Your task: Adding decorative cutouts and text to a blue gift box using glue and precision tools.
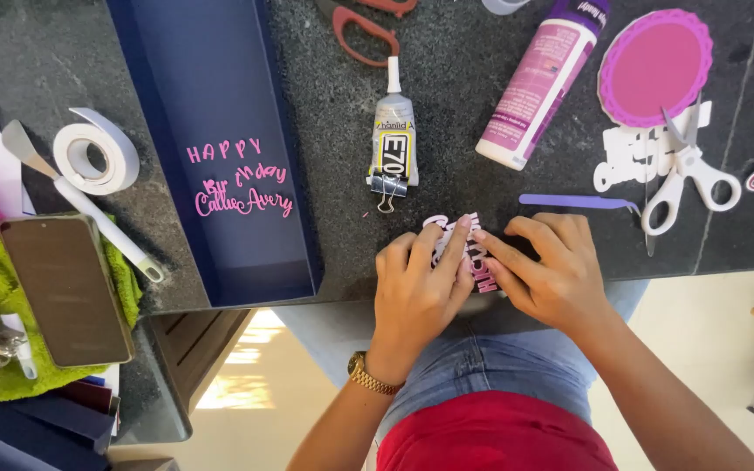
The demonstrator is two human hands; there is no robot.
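1. Nearest, a pink cut-out lettering piece (464,253) is pinched at the desk (447,131) edge by the left hand (416,292) and the right hand (543,270), fingers pressed on it.
2. Just beyond, a glue tube (393,139) is laid.
3. Farther off, red-handled scissors (364,26) are seen.

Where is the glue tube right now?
In the head view, the glue tube lies mid-counter, just above the left hand, between the navy box and the white bottle.

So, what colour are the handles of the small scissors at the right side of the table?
The small scissors have white handles, seen clearly in the head view, lying beside the pink round cutout.
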